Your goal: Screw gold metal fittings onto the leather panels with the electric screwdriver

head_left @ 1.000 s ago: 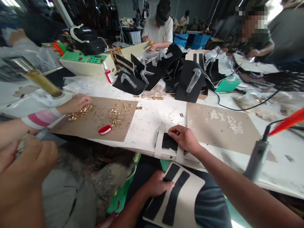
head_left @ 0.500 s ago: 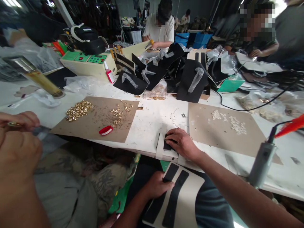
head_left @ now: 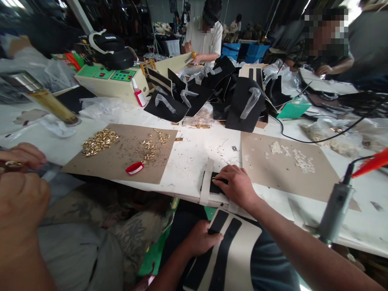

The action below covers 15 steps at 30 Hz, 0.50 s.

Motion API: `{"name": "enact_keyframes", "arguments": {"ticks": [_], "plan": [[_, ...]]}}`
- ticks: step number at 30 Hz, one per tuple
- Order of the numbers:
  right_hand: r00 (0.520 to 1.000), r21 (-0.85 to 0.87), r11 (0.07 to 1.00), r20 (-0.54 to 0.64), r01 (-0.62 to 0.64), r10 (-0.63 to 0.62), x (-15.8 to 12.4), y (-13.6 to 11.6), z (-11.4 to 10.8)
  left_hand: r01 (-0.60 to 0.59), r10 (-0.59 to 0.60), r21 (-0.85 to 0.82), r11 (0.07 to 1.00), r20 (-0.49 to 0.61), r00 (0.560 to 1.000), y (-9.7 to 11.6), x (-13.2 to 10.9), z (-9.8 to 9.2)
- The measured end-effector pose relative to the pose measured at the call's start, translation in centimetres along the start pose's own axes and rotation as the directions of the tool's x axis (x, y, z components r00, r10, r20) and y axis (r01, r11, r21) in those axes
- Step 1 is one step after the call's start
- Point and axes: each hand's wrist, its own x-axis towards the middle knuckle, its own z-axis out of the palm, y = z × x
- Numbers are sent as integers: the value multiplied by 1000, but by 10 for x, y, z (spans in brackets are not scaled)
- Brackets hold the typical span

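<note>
The right hand presses with fingers together on a black patch at the table edge, while the left hand pinches a card below, probably thin, light, bendable, best held by edges.

A crowded workshop: worktable strewn with gold fittings, black cut pieces.

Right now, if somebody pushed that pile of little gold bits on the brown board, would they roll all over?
Probably they would scatter more than roll. The gold bits lie loose in a heap on the flat brown board, and some have already strayed to the right. They look small and shiny, so likely light and slippery to pinch. Their exact shape is too small to tell.
</note>
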Motion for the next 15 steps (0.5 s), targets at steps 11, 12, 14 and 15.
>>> {"name": "enact_keyframes", "arguments": {"ticks": [11, 12, 14, 15], "plan": [[995, -49, 995, 48, 88, -85, 2, -7, -5, -52, 52, 24, 998, -12, 999, 2, 0, 4], [996, -40, 996, 52, 73, -71, 2, -7, -4, -55, 55, 17, 998, -12, 998, 3, -1, 4], [996, -44, 998, 75, 48, -45, 4, -5, -3, -53, 53, 1, 999, -17, 998, 4, -4, 3], [995, -46, 998, 91, 43, -39, 6, -4, -3, -47, 47, -7, 999, -25, 999, 5, -5, 3]]}}
